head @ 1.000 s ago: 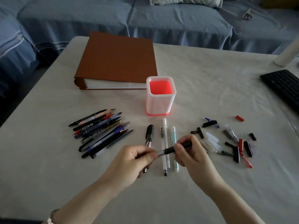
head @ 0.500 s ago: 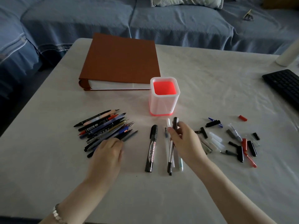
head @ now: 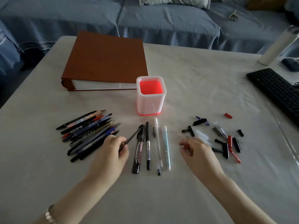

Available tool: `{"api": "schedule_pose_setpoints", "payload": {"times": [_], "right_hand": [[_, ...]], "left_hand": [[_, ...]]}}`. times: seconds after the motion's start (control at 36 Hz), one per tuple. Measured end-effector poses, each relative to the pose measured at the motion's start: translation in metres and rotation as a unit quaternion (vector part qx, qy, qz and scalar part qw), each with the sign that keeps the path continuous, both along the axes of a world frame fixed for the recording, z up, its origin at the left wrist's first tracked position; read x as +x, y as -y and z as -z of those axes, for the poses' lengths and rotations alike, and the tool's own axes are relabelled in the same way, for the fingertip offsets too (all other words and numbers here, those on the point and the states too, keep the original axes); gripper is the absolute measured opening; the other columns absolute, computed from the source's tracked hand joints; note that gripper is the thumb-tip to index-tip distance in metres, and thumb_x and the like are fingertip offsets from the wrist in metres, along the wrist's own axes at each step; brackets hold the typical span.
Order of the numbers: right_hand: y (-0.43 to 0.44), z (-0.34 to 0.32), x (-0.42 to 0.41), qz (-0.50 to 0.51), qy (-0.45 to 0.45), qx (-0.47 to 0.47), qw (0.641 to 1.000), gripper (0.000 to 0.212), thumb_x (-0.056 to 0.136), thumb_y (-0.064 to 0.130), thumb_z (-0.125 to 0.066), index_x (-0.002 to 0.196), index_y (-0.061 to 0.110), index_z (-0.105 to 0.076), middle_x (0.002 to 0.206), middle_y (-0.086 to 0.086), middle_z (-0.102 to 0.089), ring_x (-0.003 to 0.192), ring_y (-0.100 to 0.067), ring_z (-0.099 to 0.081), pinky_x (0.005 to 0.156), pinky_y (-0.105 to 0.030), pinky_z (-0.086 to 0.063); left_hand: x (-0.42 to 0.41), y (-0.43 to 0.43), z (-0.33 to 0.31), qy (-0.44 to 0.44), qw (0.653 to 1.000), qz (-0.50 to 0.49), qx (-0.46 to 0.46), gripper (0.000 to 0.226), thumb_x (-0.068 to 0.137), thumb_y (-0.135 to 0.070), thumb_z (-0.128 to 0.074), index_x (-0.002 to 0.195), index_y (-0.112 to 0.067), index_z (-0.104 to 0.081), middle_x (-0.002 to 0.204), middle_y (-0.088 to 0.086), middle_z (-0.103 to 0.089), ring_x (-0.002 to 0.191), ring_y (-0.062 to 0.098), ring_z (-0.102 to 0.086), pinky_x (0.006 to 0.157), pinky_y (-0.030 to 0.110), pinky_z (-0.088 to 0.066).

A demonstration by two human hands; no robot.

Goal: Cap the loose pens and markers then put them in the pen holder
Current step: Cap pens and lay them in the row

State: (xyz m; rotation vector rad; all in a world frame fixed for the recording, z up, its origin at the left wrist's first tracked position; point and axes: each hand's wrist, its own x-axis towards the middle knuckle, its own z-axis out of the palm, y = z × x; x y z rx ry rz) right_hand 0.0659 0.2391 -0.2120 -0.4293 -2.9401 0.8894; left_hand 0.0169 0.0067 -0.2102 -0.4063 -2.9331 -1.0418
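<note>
Pinching a thin dark pen (head: 132,136) between thumb and fingertips, the left hand (head: 111,152) rests low over the table (head: 202,88), the pen slanting up and away to the right, its far end near the top of a black marker (head: 137,152). The right hand (head: 199,154) hovers well apart from the left, blurred, its fingers loosely bent with nothing visible in them.

Between the hands lies a row of pens side by side on the table: the black marker, a slim black pen (head: 148,143), a white pen (head: 157,143) and a pale blue pen (head: 166,147). Just left of the left hand sits a pile of loose pens and markers (head: 90,131), tips pointing up and right. Just right of the right hand is a scatter of caps (head: 224,143) in black, red, blue and clear, with one red cap (head: 228,115) lying apart farther back.

Beyond the row stands the pen holder (head: 150,102), upright, white-walled with a red inside, no pens in it. A brown binder (head: 105,60) lies closed behind it to the left. A black keyboard (head: 275,91) and a white bottle (head: 278,46) sit at the right edge, and a blue sofa (head: 161,21) runs behind the table.
</note>
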Motion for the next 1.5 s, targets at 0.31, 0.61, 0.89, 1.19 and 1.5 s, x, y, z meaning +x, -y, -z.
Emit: {"api": "schedule_pose_setpoints", "payload": {"times": [0.31,0.61,0.89,1.19,1.5], "right_hand": [[-0.072,-0.003,-0.001,0.083,0.071,0.098,0.989,0.020,0.087,0.021,-0.054,0.104,0.017,-0.064,0.108,0.001,-0.059,0.099,-0.020,-0.052,0.072,-0.029,-0.042],[-0.068,0.003,-0.003,0.062,0.084,0.094,0.990,0.013,0.083,0.024,-0.058,0.089,0.013,-0.062,0.094,0.000,-0.058,0.081,-0.015,-0.048,0.066,-0.029,-0.043],[-0.080,-0.007,-0.002,0.041,0.063,0.043,0.996,0.016,0.085,0.024,-0.061,0.095,0.014,-0.068,0.090,0.003,-0.058,0.082,-0.016,-0.054,0.072,-0.027,-0.042],[-0.148,0.001,-0.013,0.212,0.130,0.132,0.959,0.030,0.087,0.009,-0.046,0.114,0.015,-0.059,0.119,-0.011,-0.057,0.109,-0.033,-0.051,0.079,-0.032,-0.040],[-0.112,-0.018,-0.008,0.115,-0.014,-0.102,0.988,0.028,0.083,0.005,-0.055,0.101,0.024,-0.064,0.083,-0.004,-0.061,0.071,-0.019,-0.059,0.061,-0.016,-0.046]], "left_hand": [[0.002,-0.026,-0.013,0.082,0.990,0.027,0.111,0.023,0.086,-0.017,-0.057,0.078,-0.038,-0.053,0.074,-0.010,-0.064,0.080,0.002,-0.056,0.064,0.012,-0.041],[0.005,-0.024,-0.017,0.108,0.987,0.024,0.116,0.015,0.086,-0.018,-0.057,0.081,-0.031,-0.060,0.087,-0.025,-0.060,0.079,0.005,-0.058,0.062,0.011,-0.042],[0.004,-0.030,-0.018,0.128,0.984,0.030,0.121,0.010,0.086,-0.017,-0.057,0.090,-0.023,-0.064,0.071,-0.004,-0.065,0.071,0.006,-0.057,0.059,0.008,-0.043],[0.001,-0.049,-0.025,0.124,0.984,0.037,0.123,0.012,0.086,-0.016,-0.058,0.086,-0.026,-0.063,0.060,-0.009,-0.062,0.060,0.008,-0.056,0.050,0.012,-0.042],[0.006,-0.054,-0.032,0.137,0.980,0.043,0.141,0.011,0.086,-0.014,-0.058,0.086,-0.023,-0.064,0.057,-0.009,-0.061,0.057,-0.001,-0.055,0.052,0.006,-0.039]]}}
